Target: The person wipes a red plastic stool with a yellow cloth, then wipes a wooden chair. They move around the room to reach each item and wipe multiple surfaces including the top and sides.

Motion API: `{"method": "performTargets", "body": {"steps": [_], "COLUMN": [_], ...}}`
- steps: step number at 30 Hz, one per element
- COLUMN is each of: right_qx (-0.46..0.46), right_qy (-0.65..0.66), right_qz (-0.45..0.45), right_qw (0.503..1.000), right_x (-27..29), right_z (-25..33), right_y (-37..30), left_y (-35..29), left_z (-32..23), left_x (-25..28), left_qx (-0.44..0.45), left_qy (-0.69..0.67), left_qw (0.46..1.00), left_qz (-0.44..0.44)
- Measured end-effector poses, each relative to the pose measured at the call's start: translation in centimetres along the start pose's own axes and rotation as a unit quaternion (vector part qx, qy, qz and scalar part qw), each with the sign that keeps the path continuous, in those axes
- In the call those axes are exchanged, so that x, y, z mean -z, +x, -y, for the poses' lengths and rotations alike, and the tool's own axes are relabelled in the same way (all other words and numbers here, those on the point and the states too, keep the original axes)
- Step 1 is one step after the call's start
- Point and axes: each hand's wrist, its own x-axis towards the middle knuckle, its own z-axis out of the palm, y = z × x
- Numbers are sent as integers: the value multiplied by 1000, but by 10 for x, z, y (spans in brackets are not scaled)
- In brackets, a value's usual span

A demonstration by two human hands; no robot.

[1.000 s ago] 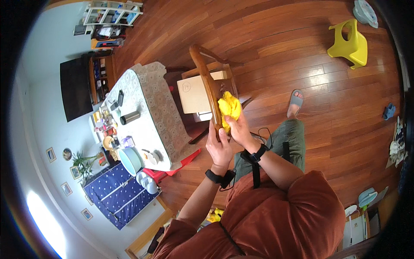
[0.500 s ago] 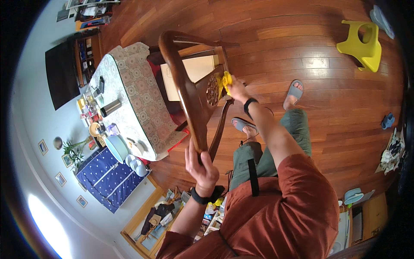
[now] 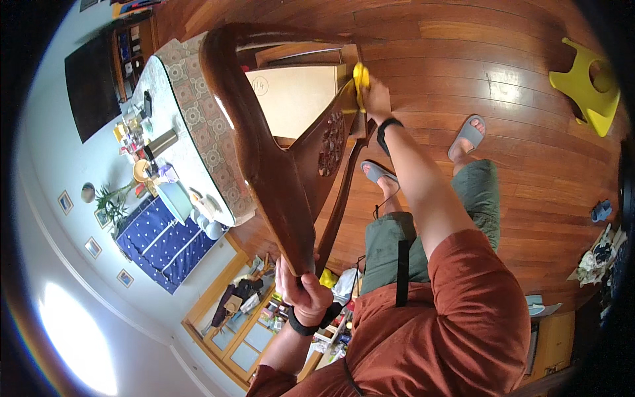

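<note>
A dark brown wooden chair (image 3: 281, 185) is tilted in front of me, its curved rail close to my view. My left hand (image 3: 303, 291) is wrapped round the near end of that rail. Farther off, my right hand (image 3: 377, 99) holds a yellow cloth (image 3: 360, 81) against the far end of the back slat, where it meets the frame. On the slat a carved panel (image 3: 331, 144) shows, nearer to me than the cloth. A pale board (image 3: 297, 99) with a round mark is visible through the frame; I cannot tell whether it is part of the chair.
Left of the chair stands a table (image 3: 215, 126) with a patterned cloth, holding a metal flask (image 3: 161, 143) and a pale blue basin (image 3: 174, 200). A yellow plastic stool (image 3: 585, 86) is at far right on the wooden floor (image 3: 423, 132). My slippered feet are right of the chair.
The chair's rail now looks larger and closer, with more of the pale board exposed. My right hand has taken the cloth from beside the carved panel to the slat's far end.
</note>
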Motion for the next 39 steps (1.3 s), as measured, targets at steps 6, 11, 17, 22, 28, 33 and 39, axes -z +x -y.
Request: {"method": "performTargets", "body": {"steps": [6,11,17,22,28,33,39], "right_qx": [0,-113,-2,8,-51,-166,-131], "right_qy": [-132,0,-82,-78,-2,-1,80], "right_qz": [277,-22,-23,43,156,174,190], "right_qw": [952,993,996,996,986,971,970], "right_x": [33,33,0,-21,-5,0,38], "right_z": [-46,-44,-22,-54,-64,-11,58], "right_y": [-95,-45,115,76,-150,-186,-226], "left_y": [-1,0,-3,-7,0,7,7], "left_z": [-2,0,4,7,1,0,-5], "left_x": [-3,-5,-2,1,-1,0,10], "left_qx": [11,1,14,14,27,-14,45], "left_qy": [-9,-34,-44,-20,-58,-71,-133], "left_qw": [1000,999,999,1000,998,997,987], "left_qz": [-24,-24,7,15,6,13,74]}}
